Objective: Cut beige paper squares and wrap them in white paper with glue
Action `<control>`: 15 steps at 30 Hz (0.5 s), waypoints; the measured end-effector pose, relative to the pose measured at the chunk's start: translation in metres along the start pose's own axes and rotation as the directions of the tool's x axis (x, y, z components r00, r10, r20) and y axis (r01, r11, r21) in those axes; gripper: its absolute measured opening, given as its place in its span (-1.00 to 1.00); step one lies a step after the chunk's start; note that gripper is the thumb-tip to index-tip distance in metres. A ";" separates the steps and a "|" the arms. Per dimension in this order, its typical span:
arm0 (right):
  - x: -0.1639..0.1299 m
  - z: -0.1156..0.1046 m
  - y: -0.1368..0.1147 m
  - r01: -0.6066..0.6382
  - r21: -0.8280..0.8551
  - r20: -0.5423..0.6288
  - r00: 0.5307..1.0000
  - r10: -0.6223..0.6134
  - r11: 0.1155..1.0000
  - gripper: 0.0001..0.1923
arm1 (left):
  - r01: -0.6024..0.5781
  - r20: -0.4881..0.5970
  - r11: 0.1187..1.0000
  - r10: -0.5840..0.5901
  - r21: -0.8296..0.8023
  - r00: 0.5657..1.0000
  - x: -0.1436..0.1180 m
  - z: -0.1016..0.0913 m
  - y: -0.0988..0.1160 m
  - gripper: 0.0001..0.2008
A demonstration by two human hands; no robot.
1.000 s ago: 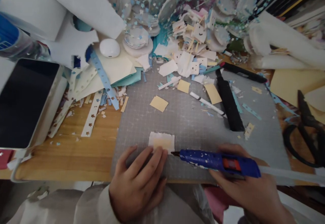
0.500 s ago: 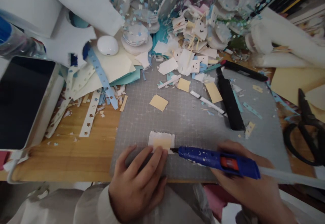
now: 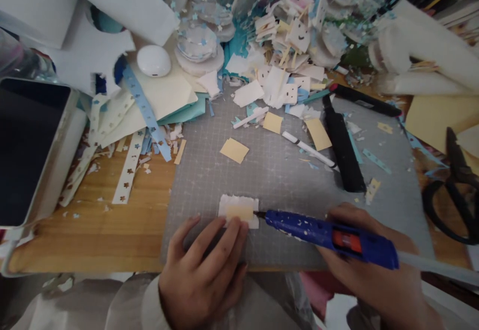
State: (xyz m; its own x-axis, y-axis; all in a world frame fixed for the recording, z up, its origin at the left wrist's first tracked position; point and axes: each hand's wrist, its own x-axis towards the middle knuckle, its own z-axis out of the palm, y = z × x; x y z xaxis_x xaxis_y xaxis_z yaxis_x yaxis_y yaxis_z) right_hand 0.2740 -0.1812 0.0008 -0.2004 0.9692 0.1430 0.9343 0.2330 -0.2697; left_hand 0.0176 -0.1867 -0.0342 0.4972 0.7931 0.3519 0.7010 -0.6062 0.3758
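Note:
My left hand [image 3: 202, 270] lies flat on the grey cutting mat [image 3: 277, 175], its fingertips pressing the near edge of a small white paper piece [image 3: 238, 209] with a yellow centre. My right hand [image 3: 374, 280] grips a blue glue gun [image 3: 329, 235]. The gun lies almost level, and its dark nozzle touches the right edge of that paper piece.
Yellow paper squares [image 3: 234, 150], a white pen [image 3: 309, 149] and a black tool [image 3: 342, 145] lie on the mat. A heap of paper scraps [image 3: 277, 66] fills the back. A tablet [image 3: 26, 145] sits at left, black scissors [image 3: 454, 190] at right.
The glue gun's nozzle has moved left from beside the paper piece until it touches its right edge. My left hand has stayed on the piece.

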 end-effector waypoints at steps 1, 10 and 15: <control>0.000 0.000 0.000 0.003 -0.002 -0.006 1.000 -0.003 1.000 -0.88 | 0.000 0.000 1.000 0.000 -0.003 1.000 0.000 0.000 0.000 -0.65; 0.011 0.002 -0.002 0.048 -0.058 -0.063 0.997 -0.052 0.997 -0.91 | 0.007 0.003 1.000 -0.007 -0.002 1.000 0.000 0.001 0.000 -0.65; 0.012 0.004 0.000 0.069 -0.081 -0.093 0.993 -0.077 0.994 -0.89 | 0.010 -0.005 1.000 -0.010 -0.004 1.000 -0.001 0.001 0.000 -0.65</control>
State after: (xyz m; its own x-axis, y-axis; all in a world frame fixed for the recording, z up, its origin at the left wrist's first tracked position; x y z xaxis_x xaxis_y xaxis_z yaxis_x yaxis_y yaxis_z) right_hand 0.2706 -0.1688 -0.0012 -0.2432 0.9368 0.2514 0.9389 0.2924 -0.1815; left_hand 0.0176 -0.1873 -0.0351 0.4878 0.7989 0.3519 0.7039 -0.5984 0.3827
